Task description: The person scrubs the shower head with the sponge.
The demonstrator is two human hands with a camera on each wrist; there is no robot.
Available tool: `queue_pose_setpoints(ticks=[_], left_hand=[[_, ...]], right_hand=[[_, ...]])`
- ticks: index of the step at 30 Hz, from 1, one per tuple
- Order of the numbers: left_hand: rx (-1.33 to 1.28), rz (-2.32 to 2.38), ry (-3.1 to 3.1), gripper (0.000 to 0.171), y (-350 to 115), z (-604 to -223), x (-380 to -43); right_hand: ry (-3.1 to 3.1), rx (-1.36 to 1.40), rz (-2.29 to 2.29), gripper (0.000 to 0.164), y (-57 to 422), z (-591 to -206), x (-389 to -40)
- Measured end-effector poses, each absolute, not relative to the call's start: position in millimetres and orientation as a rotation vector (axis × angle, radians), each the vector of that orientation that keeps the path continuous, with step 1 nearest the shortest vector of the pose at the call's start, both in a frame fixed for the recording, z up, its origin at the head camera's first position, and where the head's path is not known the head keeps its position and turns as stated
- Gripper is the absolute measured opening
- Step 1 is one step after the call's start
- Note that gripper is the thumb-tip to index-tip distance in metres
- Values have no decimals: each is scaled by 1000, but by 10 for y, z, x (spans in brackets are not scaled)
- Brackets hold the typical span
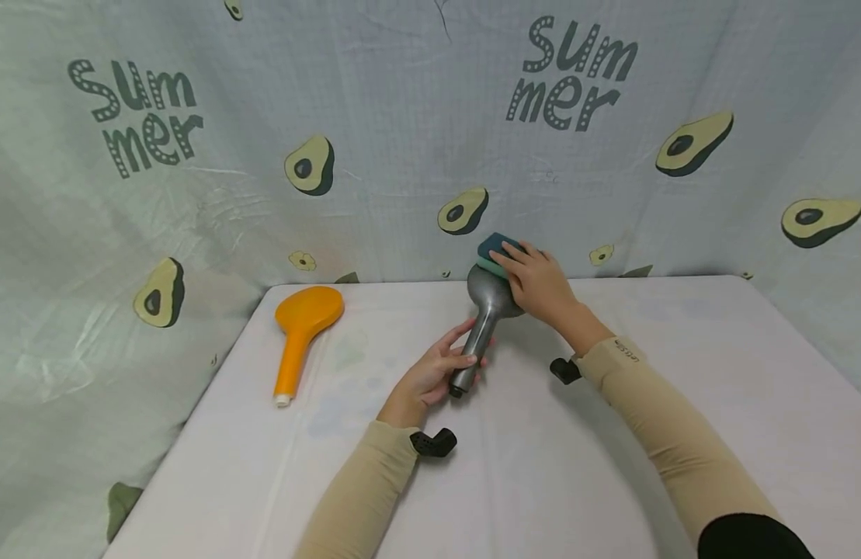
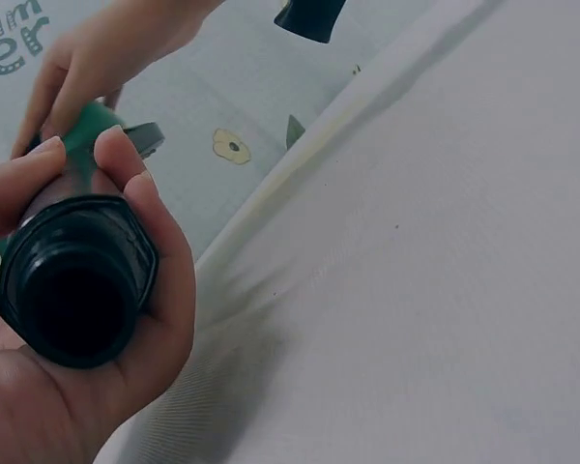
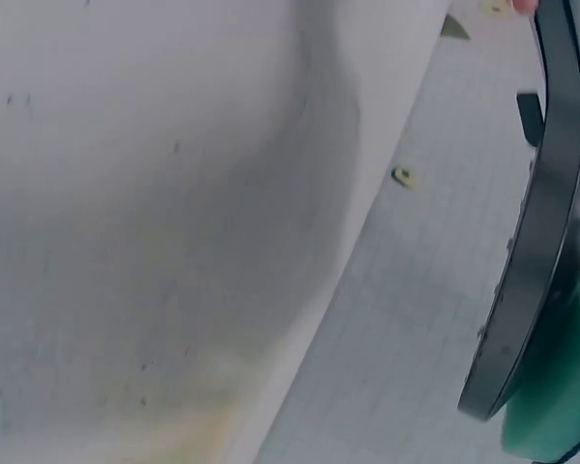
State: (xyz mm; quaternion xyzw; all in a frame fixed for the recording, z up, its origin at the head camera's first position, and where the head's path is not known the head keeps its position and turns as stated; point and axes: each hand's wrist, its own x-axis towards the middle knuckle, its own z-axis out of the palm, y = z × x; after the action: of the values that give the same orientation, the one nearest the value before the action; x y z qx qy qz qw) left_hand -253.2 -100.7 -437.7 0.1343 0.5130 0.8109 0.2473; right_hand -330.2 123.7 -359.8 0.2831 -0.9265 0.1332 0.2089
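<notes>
A grey shower head (image 1: 483,334) is held above the table by its handle, its round head pointing toward the back wall. My left hand (image 1: 435,371) grips that handle near its lower end; the left wrist view looks straight at the handle's dark threaded end (image 2: 77,300) with fingers wrapped around it. My right hand (image 1: 542,286) holds a green sponge (image 1: 498,250) with a darker top layer and presses it against the back of the shower head. In the right wrist view the sponge (image 3: 556,387) lies against the grey head's rim (image 3: 527,271).
An orange shower head (image 1: 306,326) with a white handle end lies on the left of the white-covered table (image 1: 577,466). Behind the table hangs a pale curtain (image 1: 402,93) printed with avocados and lettering. Dark wrist cameras (image 1: 433,442) are strapped at both sleeves.
</notes>
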Motion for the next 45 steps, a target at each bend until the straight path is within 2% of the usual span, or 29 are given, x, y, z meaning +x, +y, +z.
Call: queue_pose_setpoints(ticks=[5, 12, 15, 21, 28, 32, 39, 45], left_hand=[[346, 2207, 1405, 73, -1018, -4400, -2513], [315, 2208, 1434, 71, -1042, -4425, -2503], [312, 2197, 1460, 71, -1041, -4425, -2506], [350, 2204, 1394, 72, -1007, -4450, -2522], [348, 2208, 1387, 72, -1002, -4438, -2516], [347, 2229, 1367, 71, -1007, -4428, -2519], [325, 2274, 1322, 70, -993, -4427, -2528], [303, 2341, 1232, 68, -1037, -4404, -2533]], right_hand=[[-2578, 795, 285, 43, 1205, -3619, -3253], [-2312, 1228, 45, 47, 886, -3693, -3033], [-2280, 1309, -9, 44, 805, -3693, -3001], [-2364, 1177, 185, 40, 886, -3666, -3152], [-2598, 854, 483, 43, 1233, -3662, -3361], [-2591, 766, 637, 43, 1424, -3709, -3369], [-2536, 797, 679, 43, 1589, -3801, -3246], [-2295, 968, 621, 42, 1470, -3862, -3094]])
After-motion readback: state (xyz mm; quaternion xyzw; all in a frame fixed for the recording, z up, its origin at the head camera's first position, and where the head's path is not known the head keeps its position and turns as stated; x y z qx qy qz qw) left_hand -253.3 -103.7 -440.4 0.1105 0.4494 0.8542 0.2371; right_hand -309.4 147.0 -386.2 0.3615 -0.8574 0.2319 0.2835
